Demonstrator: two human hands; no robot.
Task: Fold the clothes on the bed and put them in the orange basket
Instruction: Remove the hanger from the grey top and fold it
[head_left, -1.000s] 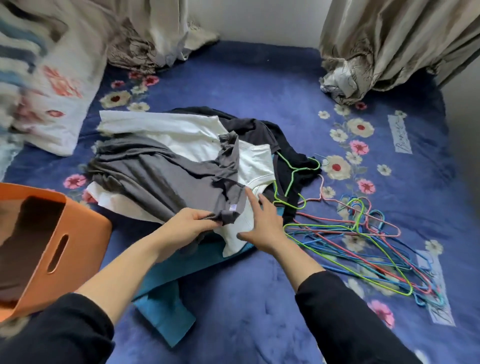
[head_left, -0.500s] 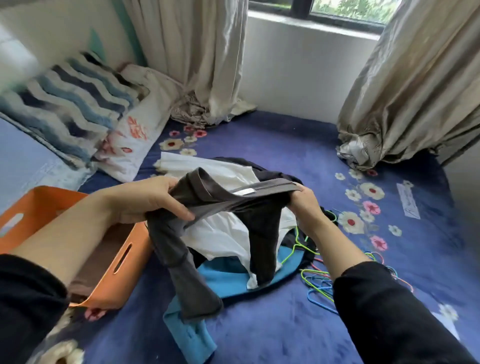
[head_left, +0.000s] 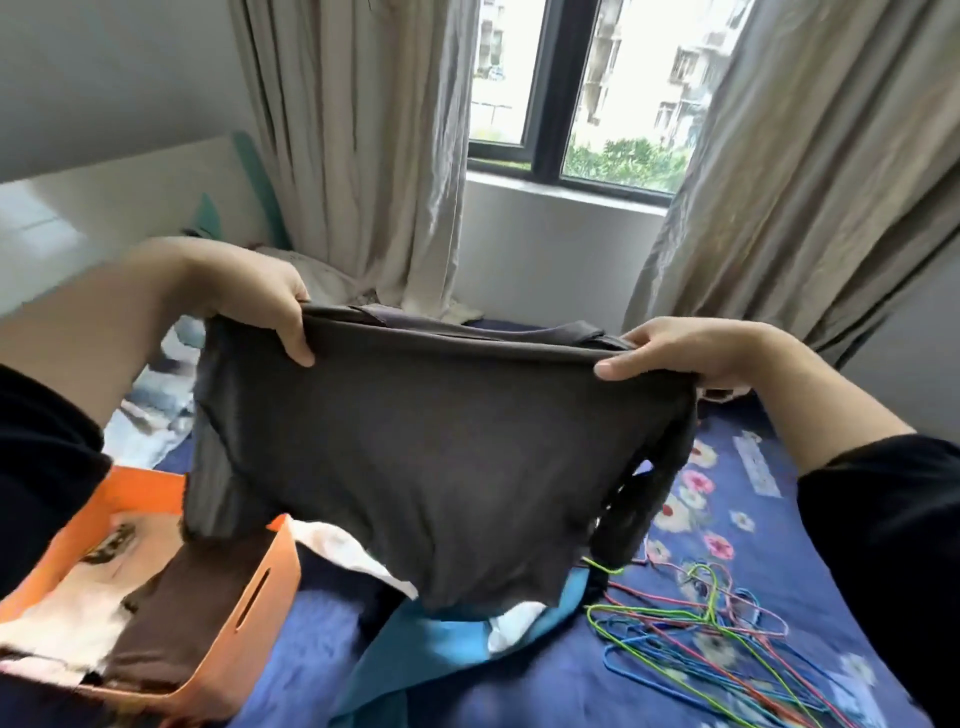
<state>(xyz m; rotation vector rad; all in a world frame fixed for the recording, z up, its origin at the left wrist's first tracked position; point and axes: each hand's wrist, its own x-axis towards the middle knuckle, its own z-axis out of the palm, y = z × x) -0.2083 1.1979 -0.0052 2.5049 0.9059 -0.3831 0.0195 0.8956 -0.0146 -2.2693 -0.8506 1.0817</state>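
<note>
As it hangs, grey shirt (head_left: 441, 457) in 2 curled-finger pinches: left hand (head_left: 265, 296), right hand (head_left: 685, 348).

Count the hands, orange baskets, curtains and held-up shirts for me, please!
Hands: 2 (left hand, right hand, both gripping the shirt's top edge)
Orange basket: 1
Curtains: 2 (left curtain, right curtain)
Grey shirt held up: 1
Total: 6
</note>
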